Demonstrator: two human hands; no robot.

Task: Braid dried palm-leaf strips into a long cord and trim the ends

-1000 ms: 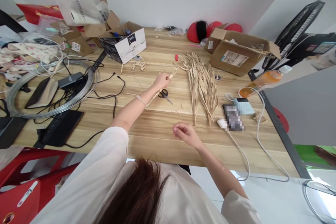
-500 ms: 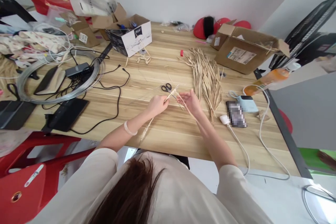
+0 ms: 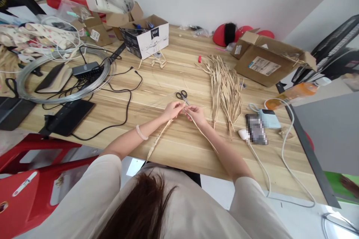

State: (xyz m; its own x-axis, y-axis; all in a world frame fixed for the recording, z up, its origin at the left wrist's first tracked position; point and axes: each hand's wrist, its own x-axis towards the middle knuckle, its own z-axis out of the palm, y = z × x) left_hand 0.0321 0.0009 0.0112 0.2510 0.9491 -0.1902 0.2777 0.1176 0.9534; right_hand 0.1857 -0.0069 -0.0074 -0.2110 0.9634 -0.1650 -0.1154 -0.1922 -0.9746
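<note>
Over the middle of the table my left hand (image 3: 173, 111) is closed on a braided straw strip (image 3: 156, 142), whose finished-looking length hangs down toward the front edge. Close against it, my right hand (image 3: 196, 115) pinches a long pale straw strand (image 3: 204, 134) that trails back along my right forearm. The fingertips of both hands almost meet, and they hide the end of the braid. Just beyond them lie black-handled scissors (image 3: 181, 95), blades pointing toward my hands. A bundle of dried straw leaves (image 3: 224, 93) is spread to the right of my right hand.
Coiled wire (image 3: 25, 86) and black cables lie at left. A white box (image 3: 154, 41) and a cardboard box (image 3: 260, 63) stand at the back. On the right are an orange bottle (image 3: 300, 90), a phone (image 3: 256, 130) and a white charger cable (image 3: 259, 160). Red stools (image 3: 36, 179) stand below left.
My right hand has gone from loosely spread fingers to a pinch, moving in against my left hand. The view has shifted slightly, and more of the braid now shows below my left hand.
</note>
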